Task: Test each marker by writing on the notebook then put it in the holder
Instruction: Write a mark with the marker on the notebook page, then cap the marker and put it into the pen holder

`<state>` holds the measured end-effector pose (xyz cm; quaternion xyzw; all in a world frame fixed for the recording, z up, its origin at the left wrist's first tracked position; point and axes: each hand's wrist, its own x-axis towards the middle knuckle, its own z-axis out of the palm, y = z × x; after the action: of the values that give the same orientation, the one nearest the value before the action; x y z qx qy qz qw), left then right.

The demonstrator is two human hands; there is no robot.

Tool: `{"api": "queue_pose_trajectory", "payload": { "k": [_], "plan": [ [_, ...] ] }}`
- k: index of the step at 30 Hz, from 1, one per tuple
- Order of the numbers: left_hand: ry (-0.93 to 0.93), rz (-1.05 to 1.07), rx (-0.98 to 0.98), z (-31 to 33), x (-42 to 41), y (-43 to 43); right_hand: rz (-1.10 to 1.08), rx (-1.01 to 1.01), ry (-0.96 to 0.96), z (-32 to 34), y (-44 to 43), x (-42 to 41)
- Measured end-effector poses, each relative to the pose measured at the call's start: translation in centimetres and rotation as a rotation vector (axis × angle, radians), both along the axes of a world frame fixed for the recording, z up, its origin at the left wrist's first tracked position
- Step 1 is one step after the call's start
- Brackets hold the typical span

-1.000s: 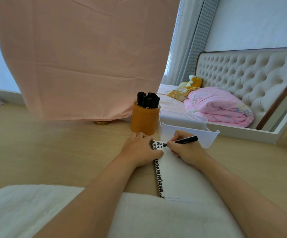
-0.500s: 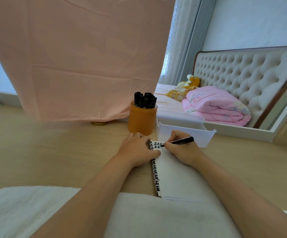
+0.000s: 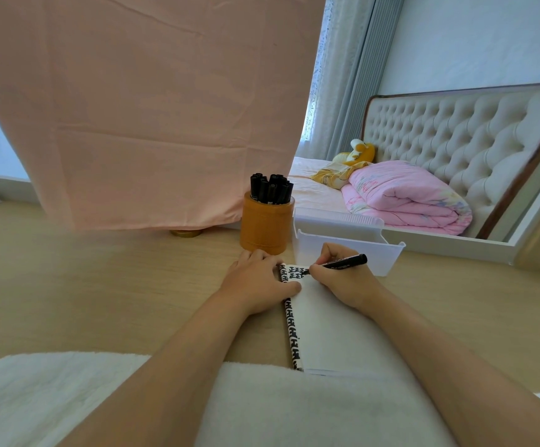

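White fleecy cloth (image 3: 68, 398) lies across the near edge of the surface (image 3: 101, 285); both forearms lie over it

Notebook (image 3: 326, 327) beyond it, showing a white page. A black-and-white patterned edge runs along its left side, and its near end is tucked under the cloth

Left hand (image 3: 259, 285) rests on the notebook's left edge, fingers relaxed and flat, thumb on the page; its grip has hold of nothing

Right hand (image 3: 343, 282): grip closed round a black marker (image 3: 346, 262), fingers and thumb pinching it near the tip. The tip touches the top-left corner of the page, beside rows of black marks; the barrel tilts up to the right

Just behind the hands: orange holder (image 3: 265, 227), upright, with other markers (image 3: 270, 188) standing in it. A white plastic bin (image 3: 381, 259) sits just beside it to the right

Behind: a hanging pink sheet (image 3: 165, 108). To the right, a bed with a folded pink quilt (image 3: 407, 198) and a tufted headboard (image 3: 456, 140)
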<state>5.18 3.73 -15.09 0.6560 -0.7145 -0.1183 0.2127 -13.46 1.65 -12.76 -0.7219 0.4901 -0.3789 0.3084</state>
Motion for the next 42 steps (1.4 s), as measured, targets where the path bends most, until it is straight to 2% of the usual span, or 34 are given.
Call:
{"api": "queue_pose_trajectory", "payload": {
  "k": [4, 14, 22, 27, 30, 35, 39, 42],
  "plan": [
    [0.002, -0.003, 0.000, 0.1, 0.0, 0.1, 0.031, -0.009, 0.066, 0.0, 0.0, 0.0],
    [0.004, -0.010, -0.006, 0.0, 0.1, -0.1, 0.019, 0.007, 0.040, 0.0, 0.0, 0.0],
    [-0.033, -0.010, -0.001, 0.2, 0.1, -0.1, 0.097, 0.036, -0.207, 0.1, 0.4, -0.6],
    [0.261, -0.015, -0.018, 0.8, 1.3, -0.2, 0.199, 0.002, -0.183, 1.1, 0.6, -0.8],
    [0.267, 0.008, -0.020, 1.0, 2.8, -0.4, 0.279, 0.045, -0.226, 2.0, 0.6, -1.0],
    [0.067, 0.030, 0.006, 1.2, 4.0, -0.5, 0.413, 0.151, -0.205, 3.0, 0.7, -2.0],
    [0.072, 0.023, -0.043, 1.0, 4.1, -0.4, 0.482, 0.324, -0.274, 3.6, 0.7, -2.4],
    [0.147, 0.019, -0.112, 1.4, 4.0, -0.2, 0.482, 0.333, -0.244, 3.8, 0.8, -2.4]
  ]
}}
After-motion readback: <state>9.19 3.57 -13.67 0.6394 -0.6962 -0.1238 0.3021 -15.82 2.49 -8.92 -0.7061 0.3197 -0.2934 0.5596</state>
